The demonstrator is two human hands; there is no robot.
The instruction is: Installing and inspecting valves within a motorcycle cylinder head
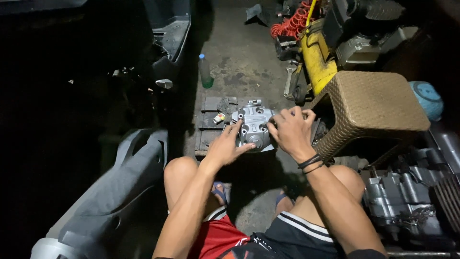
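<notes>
A person sits low over a concrete floor (244, 57), both hands on a grey cast-metal engine cover (254, 125) that lies on a small dark wooden pallet (211, 120). The cover looks heavy for its size, rigid and hard, with bolt bosses and ribs (probably a little oily, so likely slick on its flat faces); the outer rim and the raised bosses seem the surest places to take hold of it.

The left hand (224, 147) lies with its fingers (236, 128) spread nearly flat, resting against the cover's left edge and near corner rather than closed round it. The right hand (292, 130) sits at the cover's right side, its fingers (287, 114) curled over the upper right edge in a loose hold; whether they pinch anything smaller cannot be told.

Beyond the left fingers stands a green plastic bottle (205, 72). Just right of the right fingers is a brown woven stool (376, 103), with a yellow compressor tank (318, 60) beyond it
</notes>
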